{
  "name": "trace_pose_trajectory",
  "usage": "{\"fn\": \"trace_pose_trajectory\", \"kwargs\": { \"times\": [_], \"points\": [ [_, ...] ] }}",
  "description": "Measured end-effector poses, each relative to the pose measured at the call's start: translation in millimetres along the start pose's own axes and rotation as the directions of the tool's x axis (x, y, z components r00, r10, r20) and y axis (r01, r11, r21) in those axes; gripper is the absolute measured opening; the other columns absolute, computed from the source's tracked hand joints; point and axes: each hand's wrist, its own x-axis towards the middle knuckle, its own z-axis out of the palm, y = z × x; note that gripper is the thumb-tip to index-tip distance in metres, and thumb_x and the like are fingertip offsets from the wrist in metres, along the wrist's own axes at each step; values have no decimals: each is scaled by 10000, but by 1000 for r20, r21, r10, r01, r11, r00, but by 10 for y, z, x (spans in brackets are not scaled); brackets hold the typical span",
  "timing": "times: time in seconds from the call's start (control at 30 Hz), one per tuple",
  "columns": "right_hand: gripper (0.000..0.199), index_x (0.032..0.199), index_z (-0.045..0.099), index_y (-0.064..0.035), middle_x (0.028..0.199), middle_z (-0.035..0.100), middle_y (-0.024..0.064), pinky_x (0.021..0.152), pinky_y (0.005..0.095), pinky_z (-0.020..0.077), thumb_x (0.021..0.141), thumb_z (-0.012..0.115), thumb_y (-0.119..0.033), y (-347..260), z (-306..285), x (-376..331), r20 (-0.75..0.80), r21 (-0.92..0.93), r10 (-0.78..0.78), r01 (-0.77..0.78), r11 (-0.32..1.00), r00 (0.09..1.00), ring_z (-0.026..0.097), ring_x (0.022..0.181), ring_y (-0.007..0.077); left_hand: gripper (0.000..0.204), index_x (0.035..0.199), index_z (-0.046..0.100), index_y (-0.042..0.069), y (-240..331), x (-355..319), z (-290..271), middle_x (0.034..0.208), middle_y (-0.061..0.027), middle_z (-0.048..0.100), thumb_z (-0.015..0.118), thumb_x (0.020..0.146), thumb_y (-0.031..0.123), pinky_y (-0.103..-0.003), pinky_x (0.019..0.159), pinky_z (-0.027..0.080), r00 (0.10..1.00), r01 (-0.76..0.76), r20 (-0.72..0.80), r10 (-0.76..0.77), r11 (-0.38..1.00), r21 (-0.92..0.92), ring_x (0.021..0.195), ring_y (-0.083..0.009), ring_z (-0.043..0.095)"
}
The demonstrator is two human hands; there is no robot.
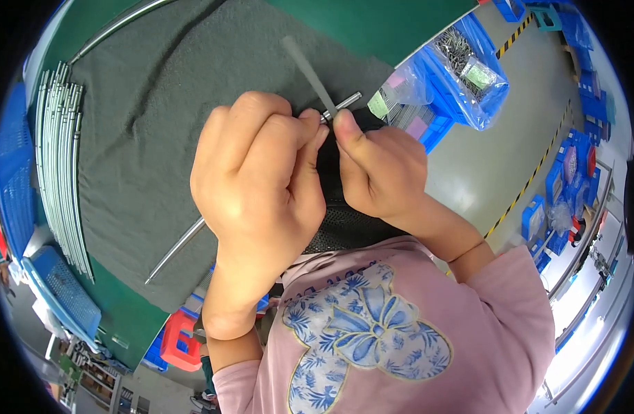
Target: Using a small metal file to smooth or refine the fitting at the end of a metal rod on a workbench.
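Observation:
My left hand [255, 165] is closed round a thin shiny metal rod [175, 250]. The rod slants up to the right behind the fingers, and its far end sticks out past the fingertips. My right hand [382, 165] is closed as well, with the thumb pressed on the lower end of a flat grey strip [308, 72]. That strip crosses the rod near its far end and seems to touch it; the fingertips hide the exact contact. Both hands are close together over a dark grey cloth [144, 159].
Several metal rods [60, 172] lie in a bundle on the left of the green table [393, 27]. Another rod [117, 26] rests at the cloth's far left. Blue bins [492, 114] with small metal parts stand at right. A blue basket [65, 293] and red container [181, 343] are lower left.

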Motion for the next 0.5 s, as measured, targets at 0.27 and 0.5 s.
{"fn": "trace_pose_trajectory", "kwargs": {
  "times": [0.27, 0.5],
  "points": [
    [506, 1187, 613, 12, 564, 520, 39, 424, 303, 362, 687, 664, 73, 21, 29, -21, -30, -12, -50, 50, 999, 998, 472, 424, 195, 141, 705, 598, 32, 7, -17, 4, 730, -59, 547, 717, 651, -21, -332, 507, 393, 1000, -12, -13, 12, 1000, -4, 588, -232, 486],
    [559, 1222, 589, 14, 586, 527, 49, 421, 309, 354, 674, 691, 64, 100, 66, 5, -33, 0, -81, 81, 997, 996, 470, 435, 200, 146, 695, 587, 33, 13, -2, 7, 726, -58, 543, 714, 651, -23, -336, 506, 387, 1000, 5, -9, -5, 1000, -1, 582, -235, 477]
  ]
}}
